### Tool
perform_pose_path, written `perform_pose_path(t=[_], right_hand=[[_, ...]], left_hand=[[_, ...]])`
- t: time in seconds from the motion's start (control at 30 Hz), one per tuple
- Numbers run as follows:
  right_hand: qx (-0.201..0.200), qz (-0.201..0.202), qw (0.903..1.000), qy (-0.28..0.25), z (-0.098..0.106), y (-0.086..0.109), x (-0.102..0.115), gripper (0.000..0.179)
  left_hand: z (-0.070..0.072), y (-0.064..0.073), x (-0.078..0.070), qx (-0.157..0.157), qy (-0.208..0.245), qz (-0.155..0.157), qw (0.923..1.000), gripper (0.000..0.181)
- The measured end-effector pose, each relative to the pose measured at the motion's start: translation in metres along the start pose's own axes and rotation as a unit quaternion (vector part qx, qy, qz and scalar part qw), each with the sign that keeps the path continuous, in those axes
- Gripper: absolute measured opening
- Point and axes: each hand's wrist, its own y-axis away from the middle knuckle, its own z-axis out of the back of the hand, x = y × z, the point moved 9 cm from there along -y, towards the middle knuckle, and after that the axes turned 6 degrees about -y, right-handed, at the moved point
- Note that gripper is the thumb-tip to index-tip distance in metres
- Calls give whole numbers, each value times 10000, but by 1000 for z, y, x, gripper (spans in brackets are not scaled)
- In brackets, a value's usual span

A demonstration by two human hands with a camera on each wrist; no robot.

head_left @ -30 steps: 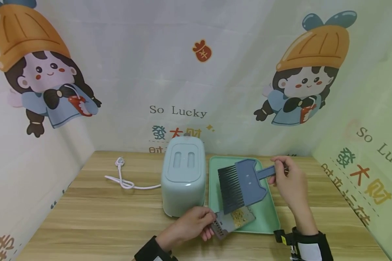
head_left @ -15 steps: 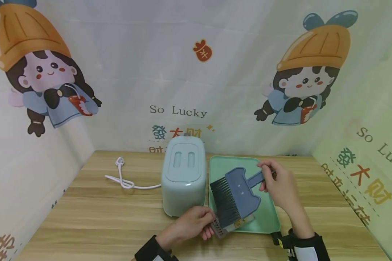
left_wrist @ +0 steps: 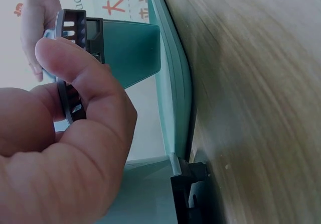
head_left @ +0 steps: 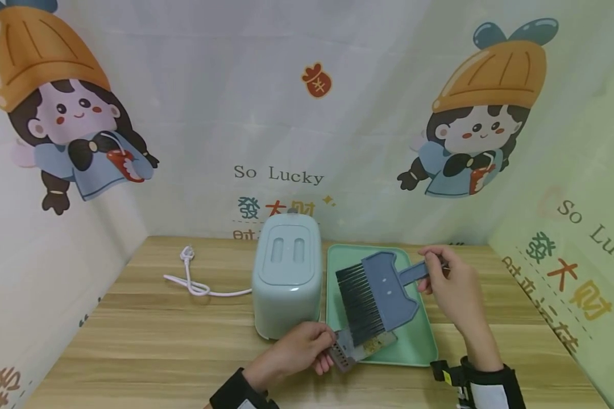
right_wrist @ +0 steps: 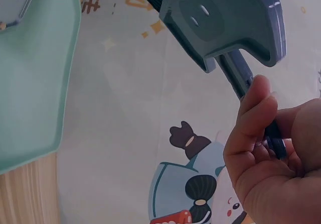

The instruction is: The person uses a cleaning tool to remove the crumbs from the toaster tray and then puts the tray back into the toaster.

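Note:
My left hand grips the dark slotted end of a grey metal crumb tray, with yellowish crumbs on its far part. That crumb tray slants over the near edge of a green tray. In my right hand is the handle of a blue-grey brush with long black bristles. The bristles lie across the crumb tray in the head view and hide part of it. Fingers and thumb pinch the brush handle in the right wrist view.
A pale blue toaster stands left of the green tray, close to my left hand. Its white cord and plug lie on the wooden table. A printed cloth hangs behind the table.
The brush swept down and left over the crumb tray, then moved back up and right. Fewer crumbs show than one second ago, partly behind the bristles. My left hand has barely moved.

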Motion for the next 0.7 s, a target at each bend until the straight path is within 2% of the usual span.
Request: perform_pose_path(t=[0.17, 0.33, 0.5, 0.6, 0.7], right_hand=[[349, -46, 9986, -383, -18, 2, 3, 21], [588, -81, 9982, -39, -25, 2, 2, 20], [213, 69, 9994, 261, -9, 2, 2, 22], [-137, 300, 9992, 215, 0, 2, 9, 21], [-184, 449, 9988, 57, -4, 3, 16, 20]], left_hand=[[0, 0, -1, -37, 50, -82, 9999, 23], [1, 1, 0, -69, 43, -83, 9999, 23], [0, 2, 0, 9, -1, 42, 10000, 24], [-1, 1, 0, 19, -6, 110, 9999, 25], [-1, 1, 1, -26, 14, 92, 10000, 24]])
